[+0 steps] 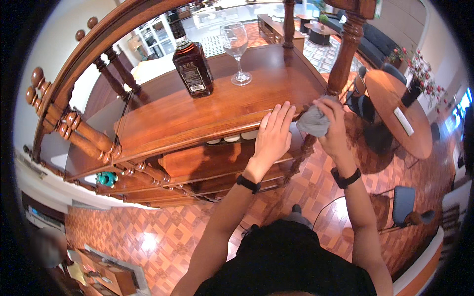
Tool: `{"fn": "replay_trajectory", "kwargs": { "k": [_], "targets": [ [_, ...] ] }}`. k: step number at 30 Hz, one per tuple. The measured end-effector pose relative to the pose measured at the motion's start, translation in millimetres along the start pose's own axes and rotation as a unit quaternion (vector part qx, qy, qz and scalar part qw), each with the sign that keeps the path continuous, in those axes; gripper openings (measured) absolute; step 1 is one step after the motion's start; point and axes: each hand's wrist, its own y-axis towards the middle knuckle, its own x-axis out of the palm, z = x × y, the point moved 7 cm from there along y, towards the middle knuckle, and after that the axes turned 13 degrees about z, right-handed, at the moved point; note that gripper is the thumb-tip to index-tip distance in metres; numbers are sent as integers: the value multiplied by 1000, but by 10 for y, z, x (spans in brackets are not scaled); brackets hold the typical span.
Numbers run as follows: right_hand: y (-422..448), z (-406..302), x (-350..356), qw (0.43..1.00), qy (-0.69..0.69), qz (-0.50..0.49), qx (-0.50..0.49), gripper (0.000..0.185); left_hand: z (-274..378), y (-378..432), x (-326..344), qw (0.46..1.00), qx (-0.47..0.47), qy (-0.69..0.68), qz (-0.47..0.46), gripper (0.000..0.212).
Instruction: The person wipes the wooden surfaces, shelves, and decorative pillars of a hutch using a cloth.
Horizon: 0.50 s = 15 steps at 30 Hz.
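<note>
My right hand (335, 124) grips a bunched grey cloth (314, 121) at the right front corner of a wooden shelf (207, 111), by the foot of a turned post (344, 59). Flat on the shelf's front edge rests my left hand (273, 133), holding nothing, its fingers nearly straight and a little apart. A dark, square-sided glass bottle (193, 70) with a printed label stands upright on the shelf. To its right is an upright, stemmed wine glass (235, 44), which looks empty. Both wrists wear black bands.
Turned posts (89, 140) flank the shelf's left end, near a teal figurine (107, 179). White items (232, 138) sit on a lower shelf. At the right are an oval wooden table (392, 107), a vase of red-berried branches (413, 90) and a chair (403, 205). A thin cable crosses the floor.
</note>
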Motion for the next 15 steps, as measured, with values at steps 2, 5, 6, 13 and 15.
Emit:
{"fn": "replay_trajectory", "kwargs": {
  "k": [2,5,6,13,15],
  "targets": [
    [-56,81,185,997,-16,-62,-46,64,7,-5,32,1000,-6,9,29,73],
    [-58,-29,245,999,15,-34,-24,62,32,-27,66,997,-24,49,49,68],
    [-15,-68,233,998,11,-44,-38,60,44,11,48,997,-45,21,66,66],
    [127,-7,312,986,133,-88,-47,56,151,101,-57,988,-64,68,127,54],
    [180,-45,340,976,176,-122,-42,56,99,36,8,987,-80,52,125,61]
  ]
}}
